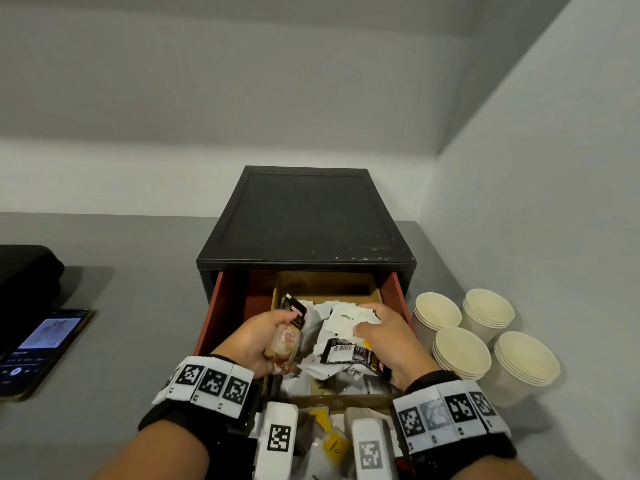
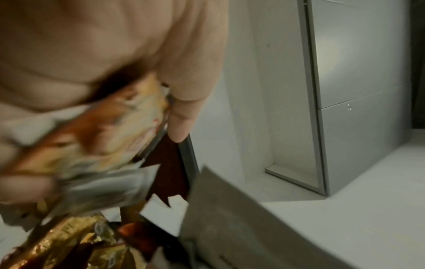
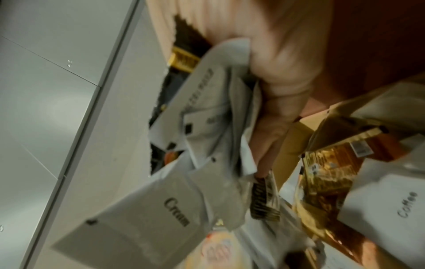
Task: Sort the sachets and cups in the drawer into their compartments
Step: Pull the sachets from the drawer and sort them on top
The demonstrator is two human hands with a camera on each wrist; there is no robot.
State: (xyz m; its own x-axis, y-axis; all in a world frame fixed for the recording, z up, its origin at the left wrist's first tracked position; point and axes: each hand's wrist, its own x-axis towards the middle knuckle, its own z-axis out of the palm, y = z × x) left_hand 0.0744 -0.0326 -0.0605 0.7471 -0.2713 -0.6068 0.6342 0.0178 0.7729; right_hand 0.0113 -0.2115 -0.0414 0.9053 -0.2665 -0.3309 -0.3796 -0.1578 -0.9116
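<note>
While both hands work inside the drawer (image 1: 221, 306), notes:
Left hand (image 1: 258, 336): curled round an orange-cream sachet (image 1: 285, 342), upright.
Right hand (image 1: 382, 336): bunching white sachets (image 1: 346, 322), "Cream" legible.
Pile: directly beneath both hands, jumbled, no common axis.
Cups (image 1: 485, 337): stacked outside, nearer right hand.

Soft, even light from above; the black bag (image 1: 24, 271) casts a faint shadow on the grey surface (image 1: 121, 341). Head view bends at edges; both wrist views seem motion-blurred.
</note>
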